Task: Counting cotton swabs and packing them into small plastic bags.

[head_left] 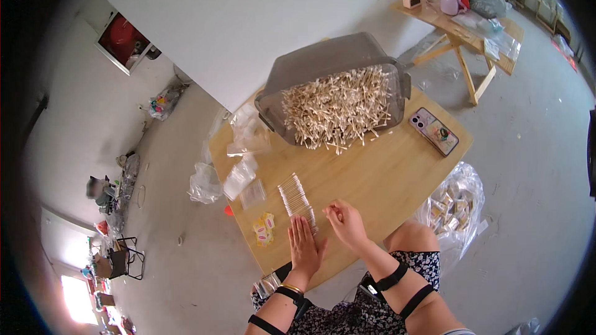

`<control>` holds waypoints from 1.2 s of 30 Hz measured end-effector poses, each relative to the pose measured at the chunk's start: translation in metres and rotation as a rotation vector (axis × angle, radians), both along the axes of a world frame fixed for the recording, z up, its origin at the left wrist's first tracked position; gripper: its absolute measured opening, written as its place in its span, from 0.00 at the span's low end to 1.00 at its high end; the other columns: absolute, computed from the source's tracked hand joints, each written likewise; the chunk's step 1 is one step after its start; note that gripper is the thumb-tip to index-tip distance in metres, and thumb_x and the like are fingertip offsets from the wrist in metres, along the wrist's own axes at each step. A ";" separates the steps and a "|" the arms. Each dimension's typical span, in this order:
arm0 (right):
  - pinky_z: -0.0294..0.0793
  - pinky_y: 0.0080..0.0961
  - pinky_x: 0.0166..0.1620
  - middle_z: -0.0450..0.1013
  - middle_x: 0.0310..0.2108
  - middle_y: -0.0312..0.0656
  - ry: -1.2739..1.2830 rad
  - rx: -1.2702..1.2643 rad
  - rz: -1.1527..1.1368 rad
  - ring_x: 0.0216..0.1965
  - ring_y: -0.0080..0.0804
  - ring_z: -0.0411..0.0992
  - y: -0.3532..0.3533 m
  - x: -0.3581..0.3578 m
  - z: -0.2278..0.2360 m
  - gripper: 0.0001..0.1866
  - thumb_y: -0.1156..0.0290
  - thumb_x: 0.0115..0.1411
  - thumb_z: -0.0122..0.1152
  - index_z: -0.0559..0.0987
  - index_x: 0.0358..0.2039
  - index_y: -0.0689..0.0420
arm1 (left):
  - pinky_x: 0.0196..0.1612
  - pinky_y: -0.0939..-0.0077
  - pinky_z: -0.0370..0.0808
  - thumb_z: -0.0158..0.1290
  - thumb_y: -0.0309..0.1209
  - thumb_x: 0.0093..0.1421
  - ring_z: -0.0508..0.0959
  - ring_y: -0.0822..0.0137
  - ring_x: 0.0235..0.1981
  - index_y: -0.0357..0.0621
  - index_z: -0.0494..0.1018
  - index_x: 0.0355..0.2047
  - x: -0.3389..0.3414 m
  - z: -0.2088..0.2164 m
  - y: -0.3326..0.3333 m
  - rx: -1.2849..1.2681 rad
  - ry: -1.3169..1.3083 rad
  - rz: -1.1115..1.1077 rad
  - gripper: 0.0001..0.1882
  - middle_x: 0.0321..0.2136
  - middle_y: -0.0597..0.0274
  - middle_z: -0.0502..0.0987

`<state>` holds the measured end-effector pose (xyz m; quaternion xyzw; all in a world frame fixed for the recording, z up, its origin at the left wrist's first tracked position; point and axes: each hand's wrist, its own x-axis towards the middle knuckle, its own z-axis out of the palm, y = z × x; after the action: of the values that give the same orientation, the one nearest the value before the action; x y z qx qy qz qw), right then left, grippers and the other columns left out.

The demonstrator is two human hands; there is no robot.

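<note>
The row of cotton swabs (293, 193) lies on the wooden table (372, 177), before the person. The left hand (304, 243) rests flat over its near end, fingers straight, clamped on nothing. If this palm pushes unevenly, the row could skew, I think. The right hand (346, 220) is just beside, with fingers curled together; I cannot tell if it holds something. Its sleeveless wrist could also brush the swabs apart. Farther, the grey bin (323, 53) leans open, so a bump might spill loose swabs (338, 111).

A pink jug (449, 1) stands on a folding table (436, 19).
</note>
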<state>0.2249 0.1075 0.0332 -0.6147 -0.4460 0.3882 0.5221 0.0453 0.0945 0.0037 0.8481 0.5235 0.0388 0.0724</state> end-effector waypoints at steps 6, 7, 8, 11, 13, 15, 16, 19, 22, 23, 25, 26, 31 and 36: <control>0.74 0.29 0.32 0.79 0.31 0.47 0.093 -0.029 -0.055 0.27 0.38 0.76 0.001 -0.001 0.004 0.08 0.69 0.62 0.59 0.81 0.34 0.60 | 0.72 0.44 0.36 0.48 0.52 0.64 0.40 0.39 0.73 0.23 0.40 0.69 0.001 0.008 -0.006 -0.015 -0.002 0.014 0.50 0.70 0.31 0.42; 0.74 0.30 0.32 0.79 0.31 0.47 0.104 -0.022 -0.048 0.28 0.38 0.77 0.001 -0.003 0.002 0.08 0.69 0.62 0.59 0.81 0.35 0.60 | 0.72 0.45 0.35 0.46 0.54 0.65 0.40 0.41 0.73 0.24 0.40 0.69 -0.001 0.007 -0.005 -0.028 0.029 0.014 0.50 0.71 0.32 0.42; 0.75 0.30 0.33 0.79 0.32 0.47 0.116 -0.015 -0.041 0.28 0.38 0.77 0.001 -0.004 0.000 0.08 0.69 0.62 0.58 0.81 0.35 0.60 | 0.73 0.46 0.34 0.44 0.56 0.65 0.39 0.43 0.74 0.24 0.40 0.69 -0.001 0.007 -0.005 -0.040 0.061 0.016 0.50 0.71 0.34 0.41; 0.71 0.25 0.32 0.77 0.26 0.42 0.080 -0.001 -0.030 0.28 0.27 0.75 0.000 -0.005 -0.004 0.11 0.66 0.66 0.57 0.80 0.37 0.61 | 0.73 0.46 0.34 0.43 0.56 0.66 0.39 0.43 0.74 0.24 0.41 0.69 0.002 0.006 0.002 -0.033 0.062 0.023 0.50 0.71 0.34 0.42; 0.71 0.25 0.32 0.77 0.27 0.42 0.071 0.007 -0.028 0.29 0.27 0.76 0.001 -0.006 -0.005 0.11 0.66 0.66 0.57 0.80 0.37 0.61 | 0.73 0.46 0.34 0.43 0.57 0.66 0.40 0.43 0.74 0.24 0.41 0.69 0.005 0.005 0.003 -0.022 0.066 0.035 0.50 0.71 0.34 0.42; 0.72 0.25 0.32 0.78 0.27 0.42 0.061 0.018 -0.027 0.29 0.28 0.76 0.002 -0.006 -0.003 0.11 0.66 0.66 0.57 0.80 0.37 0.61 | 0.73 0.46 0.34 0.42 0.57 0.66 0.40 0.43 0.74 0.24 0.41 0.69 0.006 0.005 0.004 -0.008 0.070 0.047 0.50 0.71 0.35 0.42; 0.72 0.25 0.32 0.78 0.28 0.42 0.054 0.009 -0.025 0.29 0.28 0.76 0.001 -0.006 -0.003 0.11 0.66 0.66 0.57 0.80 0.37 0.61 | 0.73 0.46 0.34 0.42 0.57 0.66 0.40 0.44 0.74 0.24 0.41 0.69 0.006 0.005 0.003 -0.007 0.064 0.048 0.49 0.71 0.35 0.42; 0.72 0.25 0.32 0.78 0.28 0.42 0.046 0.007 -0.026 0.29 0.27 0.76 0.001 -0.005 -0.004 0.10 0.67 0.66 0.57 0.79 0.37 0.61 | 0.73 0.46 0.34 0.41 0.57 0.67 0.39 0.44 0.74 0.24 0.41 0.69 0.006 0.006 0.002 -0.016 0.068 0.048 0.49 0.71 0.35 0.42; 0.71 0.24 0.31 0.78 0.28 0.40 0.073 0.041 -0.038 0.28 0.26 0.75 0.004 -0.008 -0.009 0.09 0.69 0.66 0.57 0.79 0.37 0.62 | 0.73 0.46 0.34 0.44 0.55 0.66 0.39 0.44 0.74 0.25 0.40 0.70 0.005 0.007 0.000 -0.030 0.071 0.070 0.49 0.71 0.36 0.41; 0.71 0.23 0.31 0.77 0.28 0.40 0.101 0.069 -0.048 0.28 0.25 0.74 0.005 -0.009 -0.011 0.09 0.69 0.66 0.57 0.79 0.37 0.62 | 0.73 0.46 0.34 0.46 0.54 0.65 0.38 0.45 0.74 0.26 0.40 0.70 0.005 0.008 -0.001 -0.035 0.065 0.094 0.50 0.72 0.37 0.41; 0.70 0.22 0.30 0.77 0.27 0.39 0.081 0.040 -0.027 0.26 0.23 0.72 0.003 -0.010 -0.011 0.08 0.70 0.66 0.57 0.79 0.37 0.62 | 0.73 0.46 0.35 0.51 0.49 0.62 0.40 0.44 0.74 0.29 0.42 0.70 0.000 0.017 -0.006 -0.010 0.027 0.101 0.49 0.71 0.38 0.45; 0.69 0.21 0.29 0.76 0.27 0.38 0.066 0.009 -0.008 0.25 0.21 0.70 0.002 -0.009 -0.009 0.08 0.71 0.66 0.57 0.79 0.37 0.62 | 0.73 0.47 0.36 0.56 0.44 0.59 0.43 0.43 0.73 0.31 0.45 0.70 -0.005 0.023 -0.010 0.012 -0.004 0.107 0.48 0.70 0.40 0.48; 0.67 0.19 0.28 0.75 0.26 0.37 0.098 0.026 0.000 0.23 0.18 0.66 0.002 -0.010 -0.013 0.07 0.72 0.66 0.58 0.79 0.37 0.63 | 0.66 0.49 0.53 0.62 0.30 0.50 0.60 0.45 0.60 0.43 0.65 0.56 -0.033 0.029 -0.023 0.051 -0.225 0.161 0.32 0.55 0.49 0.63; 0.67 0.20 0.27 0.75 0.26 0.38 0.128 0.003 -0.003 0.23 0.18 0.66 0.002 -0.013 -0.009 0.07 0.71 0.65 0.59 0.79 0.37 0.63 | 0.54 0.55 0.62 0.64 0.31 0.50 0.67 0.52 0.47 0.51 0.76 0.39 -0.036 0.018 -0.014 0.158 -0.189 0.189 0.15 0.41 0.58 0.67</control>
<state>0.2117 0.1099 0.0245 -0.5883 -0.4114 0.4254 0.5511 0.0095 0.0803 0.0212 0.7907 0.5870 0.1662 0.0504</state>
